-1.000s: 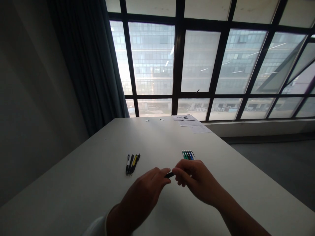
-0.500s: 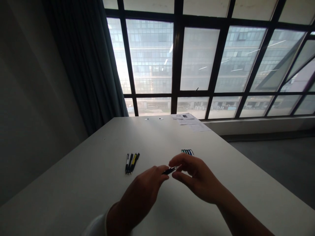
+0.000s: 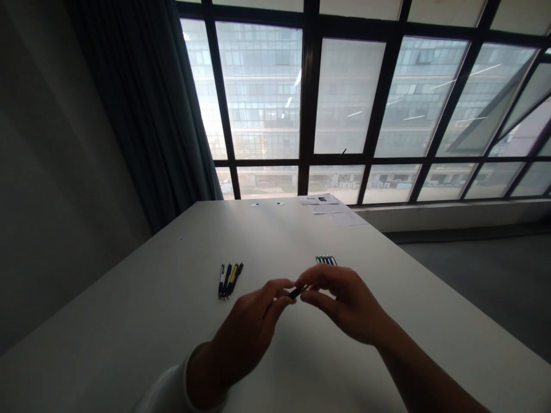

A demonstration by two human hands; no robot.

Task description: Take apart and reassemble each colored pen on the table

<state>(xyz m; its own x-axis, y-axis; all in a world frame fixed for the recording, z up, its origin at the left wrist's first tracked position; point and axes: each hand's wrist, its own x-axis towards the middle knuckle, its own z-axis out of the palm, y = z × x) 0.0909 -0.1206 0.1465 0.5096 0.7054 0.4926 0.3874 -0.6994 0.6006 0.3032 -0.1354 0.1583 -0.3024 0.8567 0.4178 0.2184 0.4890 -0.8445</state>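
While two bare hands meet above a pale, smooth surface [image 3: 129, 321], a short-looking dark pen [image 3: 295, 293] sits between their fingertips, near the middle of the view and partly hidden by fingers. The left hand [image 3: 253, 321], with a pale sleeve at its wrist, has a narrow grip, thumb and fingers pinching the pen's darker end. The right hand [image 3: 350, 304] curves its thumb and forefinger around the other end; whether that grip is closed on the pen or slightly parted, I cannot tell.

The pen's long axis slants from lower left to upper right, its slimmer, lighter end pointing toward the right hand. Whether that is the writing tip is too small to tell.

Beyond the left hand, four pens [image 3: 229, 281] lie loose, close together and roughly side by side: one white and black, one yellow and black, two mostly black. Just beyond the right hand is a row of pens [image 3: 326, 260] with green, dark and blue parts, its near ends hidden by that hand.

At the surface's far edge are printed papers [image 3: 327, 207] and two small white ovals with dark marks. Behind stand a black-framed window wall [image 3: 264, 92], facing a building, and a dark curtain [image 3: 159, 115] at left.
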